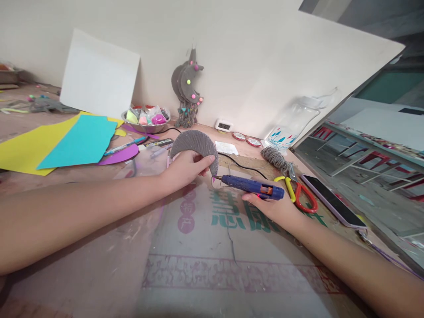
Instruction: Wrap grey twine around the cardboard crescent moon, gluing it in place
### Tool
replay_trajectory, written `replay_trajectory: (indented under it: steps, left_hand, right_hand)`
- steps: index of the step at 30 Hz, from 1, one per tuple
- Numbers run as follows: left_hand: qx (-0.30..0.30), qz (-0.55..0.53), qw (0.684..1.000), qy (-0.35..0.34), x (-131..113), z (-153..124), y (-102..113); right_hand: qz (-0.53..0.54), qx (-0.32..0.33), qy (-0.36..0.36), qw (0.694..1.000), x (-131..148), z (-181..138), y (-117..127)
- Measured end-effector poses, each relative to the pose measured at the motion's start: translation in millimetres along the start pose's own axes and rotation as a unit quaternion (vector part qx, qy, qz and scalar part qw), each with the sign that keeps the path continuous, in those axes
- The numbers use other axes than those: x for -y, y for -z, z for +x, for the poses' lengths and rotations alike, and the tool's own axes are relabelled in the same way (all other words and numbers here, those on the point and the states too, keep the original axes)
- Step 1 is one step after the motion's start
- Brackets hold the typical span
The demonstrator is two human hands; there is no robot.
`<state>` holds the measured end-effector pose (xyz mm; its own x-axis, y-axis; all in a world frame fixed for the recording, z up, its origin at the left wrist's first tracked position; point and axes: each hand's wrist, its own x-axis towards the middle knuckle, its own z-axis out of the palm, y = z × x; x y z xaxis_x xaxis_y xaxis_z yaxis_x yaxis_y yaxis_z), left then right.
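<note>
My left hand [191, 167] is closed on a crescent wrapped in grey yarn [195, 142], thumb lying over its front face. In my right hand [270, 206] is a blue glue gun [250, 185], its nozzle pointing left at the crescent's lower right tip. The nozzle touches that tip or sits just beside it; I cannot tell which. A small red light glows on the gun near my thumb. My right fingers are mostly hidden behind the gun. A loose strand of grey yarn [231, 243] lies on the printed plastic-covered board below.
Scissors [306, 198], a phone [333, 201] and a grey yarn bundle [274, 160] lie to the right. A clear jug [293, 121] leans behind. Leftward are coloured sheets [79, 141] and a bowl of clay packets [147, 128]. A decorated moon ornament [187, 84] hangs on the wall.
</note>
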<state>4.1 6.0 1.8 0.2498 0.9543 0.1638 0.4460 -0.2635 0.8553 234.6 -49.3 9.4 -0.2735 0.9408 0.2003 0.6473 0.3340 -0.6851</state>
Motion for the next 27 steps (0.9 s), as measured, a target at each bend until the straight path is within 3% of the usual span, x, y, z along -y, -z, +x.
replay_trajectory:
  steps: [27]
  left_hand:
    - [0.013,-0.019,1.000,0.009,-0.2,0.7,-1.2]
  right_hand:
    - [-0.004,0.006,-0.004,1.000,3.0,-0.1,-0.4]
